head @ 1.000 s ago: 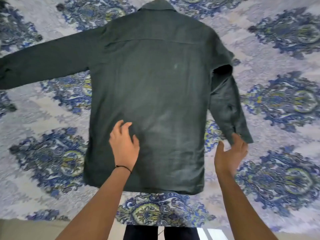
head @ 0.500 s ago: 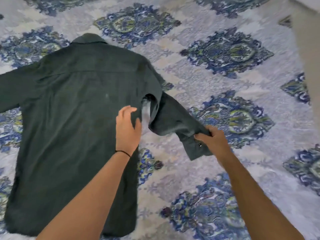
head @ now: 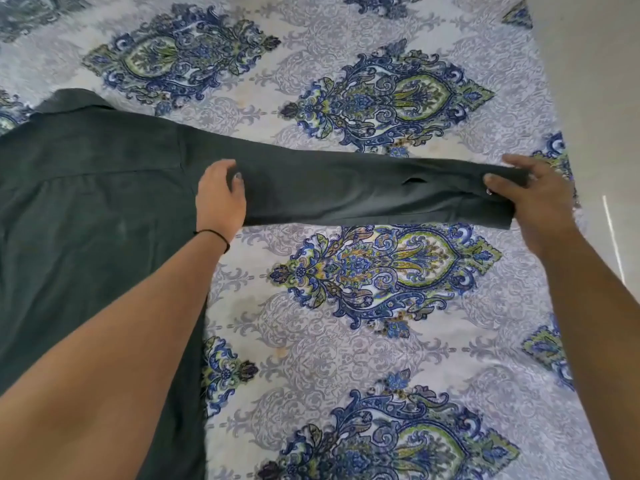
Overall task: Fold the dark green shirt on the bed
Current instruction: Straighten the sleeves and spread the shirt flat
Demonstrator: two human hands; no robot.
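The dark green shirt (head: 86,220) is laid back-up on the bed (head: 311,348), which is covered with a blue-and-green patterned sheet (head: 381,98). The collar (head: 74,98) is seen at the far edge of the shirt. One sleeve (head: 346,188) is drawn out straight to the right of the collar and lies across the sheet. The base of that sleeve, below and right of the collar, is held by the left hand (head: 220,199), its grip curled with the thumb on the cloth. The cuff (head: 498,211), far right of the collar, is pinched in the grip of the right hand (head: 540,202), with the thumb on top and the fingers behind. A thin black band (head: 214,233) is worn at the left wrist.
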